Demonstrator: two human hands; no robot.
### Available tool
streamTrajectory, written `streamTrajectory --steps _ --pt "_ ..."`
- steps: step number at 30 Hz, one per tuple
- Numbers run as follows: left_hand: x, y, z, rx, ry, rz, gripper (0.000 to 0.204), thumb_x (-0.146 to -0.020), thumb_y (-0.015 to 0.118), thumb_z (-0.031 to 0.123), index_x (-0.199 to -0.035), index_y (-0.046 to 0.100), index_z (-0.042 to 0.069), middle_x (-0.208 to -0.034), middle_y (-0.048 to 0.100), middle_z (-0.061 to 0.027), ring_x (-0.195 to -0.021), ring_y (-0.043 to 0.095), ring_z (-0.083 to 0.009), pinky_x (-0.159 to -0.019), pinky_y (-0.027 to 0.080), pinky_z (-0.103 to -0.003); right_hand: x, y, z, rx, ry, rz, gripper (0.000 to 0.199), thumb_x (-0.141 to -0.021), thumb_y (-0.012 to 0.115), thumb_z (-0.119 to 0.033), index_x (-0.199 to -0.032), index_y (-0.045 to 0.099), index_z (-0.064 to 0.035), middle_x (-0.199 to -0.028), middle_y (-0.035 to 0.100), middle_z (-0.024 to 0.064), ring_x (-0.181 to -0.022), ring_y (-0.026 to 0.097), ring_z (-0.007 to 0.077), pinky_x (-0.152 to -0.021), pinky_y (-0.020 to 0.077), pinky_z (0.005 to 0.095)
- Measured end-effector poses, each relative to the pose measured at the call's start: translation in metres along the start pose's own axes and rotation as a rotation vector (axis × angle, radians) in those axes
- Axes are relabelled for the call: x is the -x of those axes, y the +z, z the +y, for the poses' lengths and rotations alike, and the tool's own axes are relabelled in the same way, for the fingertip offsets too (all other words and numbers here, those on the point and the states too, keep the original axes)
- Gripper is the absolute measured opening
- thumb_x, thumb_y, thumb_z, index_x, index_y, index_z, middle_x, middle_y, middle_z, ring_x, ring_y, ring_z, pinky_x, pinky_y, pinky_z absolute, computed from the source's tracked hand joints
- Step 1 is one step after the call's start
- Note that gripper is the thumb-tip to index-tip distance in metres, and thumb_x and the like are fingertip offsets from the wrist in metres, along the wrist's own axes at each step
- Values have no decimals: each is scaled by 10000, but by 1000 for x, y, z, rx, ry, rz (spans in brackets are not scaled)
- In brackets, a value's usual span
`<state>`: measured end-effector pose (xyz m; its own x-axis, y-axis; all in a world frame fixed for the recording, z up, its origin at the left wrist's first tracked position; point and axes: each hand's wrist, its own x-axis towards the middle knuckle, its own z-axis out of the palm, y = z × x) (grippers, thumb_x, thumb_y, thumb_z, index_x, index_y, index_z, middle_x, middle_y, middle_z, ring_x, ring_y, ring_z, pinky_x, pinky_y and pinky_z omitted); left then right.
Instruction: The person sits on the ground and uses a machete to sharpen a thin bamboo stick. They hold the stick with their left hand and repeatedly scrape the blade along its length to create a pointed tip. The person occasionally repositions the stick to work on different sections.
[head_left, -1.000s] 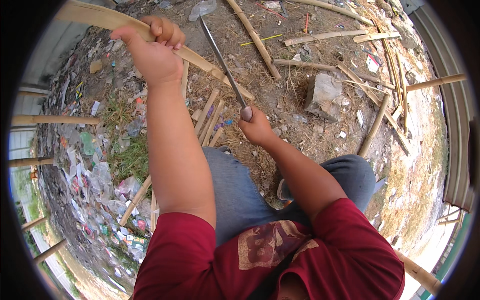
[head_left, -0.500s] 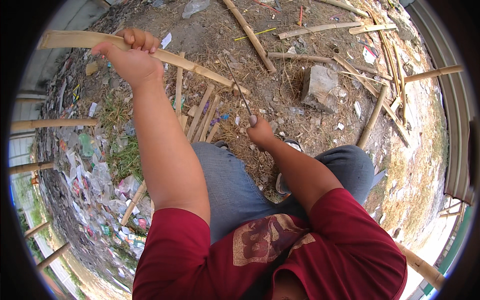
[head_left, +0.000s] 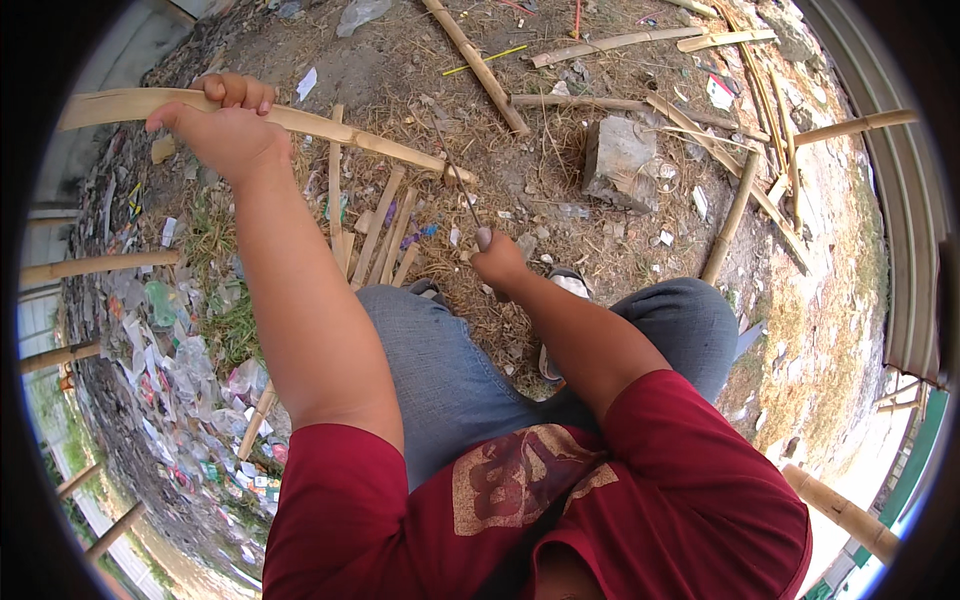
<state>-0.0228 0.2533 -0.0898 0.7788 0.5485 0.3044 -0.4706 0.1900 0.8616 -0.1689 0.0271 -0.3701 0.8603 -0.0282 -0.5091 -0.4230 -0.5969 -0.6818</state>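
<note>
My left hand [head_left: 225,128] is closed around a long, pale split-bamboo strip [head_left: 370,143], its thumb stretched along the strip. From the far left the strip slopes down to the right. Low in front of my knees, my right hand [head_left: 498,262] is wrapped round the handle of a long, thin knife [head_left: 460,180]. Its narrow dark blade, seen nearly edge-on, points up and away. The blade crosses the strip's right end; whether they touch I cannot tell. Several short split-bamboo pieces [head_left: 377,230] lie on the ground below the strip.
A grey concrete block [head_left: 620,165] stands right of the knife. Bamboo poles [head_left: 475,62] and strips [head_left: 618,46] lie beyond it. Plastic litter [head_left: 190,365] covers the ground at left. Corrugated metal sheeting [head_left: 865,180] curves along the right edge.
The whole view has shifted slightly, so most things appear further left. Both hands keep their holds on the strip and the knife, with little movement relative to the ground.
</note>
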Motion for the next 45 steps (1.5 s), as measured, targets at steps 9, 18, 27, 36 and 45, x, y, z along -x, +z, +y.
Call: streamTrajectory --steps 9,18,27,36,45 --pt "-6 0 -5 3 -3 -16 868 -895 115 918 -794 403 105 -591 294 -5 -527 209 -165 -538 233 -313 20 -14 -63 -144 -367 -19 310 -833 673 -181 -1082 599 -13 -970 688 256 -935 675 441 -839 521 494" --pt "-7 -6 -2 17 -18 50 872 -903 99 910 -758 405 106 -570 294 -8 -510 211 -161 -528 239 -309 -12 6 8 -22 22 -19 345 -820 666 -188 -1083 607 28 -972 708 263 -939 691 428 -845 532 486" --pt "2 5 -2 22 25 8 946 -825 23 969 -701 391 106 -549 257 -7 -529 167 -150 -514 191 -290 21 -22 -81 -182 -345 -91 316 -821 680 -157 -1072 602 18 -962 699 277 -951 687 459 -838 530 514" --pt "-6 -12 -4 80 48 151 914 -872 16 924 -700 400 112 -564 266 -8 -511 203 -142 -492 204 -288 9 -12 -49 -163 -76 -122 358 -820 653 -178 -1098 635 46 -1010 702 303 -1005 694 443 -887 534 494" --pt "0 0 -8 9 46 155 806 -974 81 815 -746 410 115 -622 312 -14 -507 238 -149 -489 231 -293 -5 9 -4 -16 -170 -7 344 -834 669 -181 -1088 591 36 -1009 694 313 -993 671 484 -888 529 525"
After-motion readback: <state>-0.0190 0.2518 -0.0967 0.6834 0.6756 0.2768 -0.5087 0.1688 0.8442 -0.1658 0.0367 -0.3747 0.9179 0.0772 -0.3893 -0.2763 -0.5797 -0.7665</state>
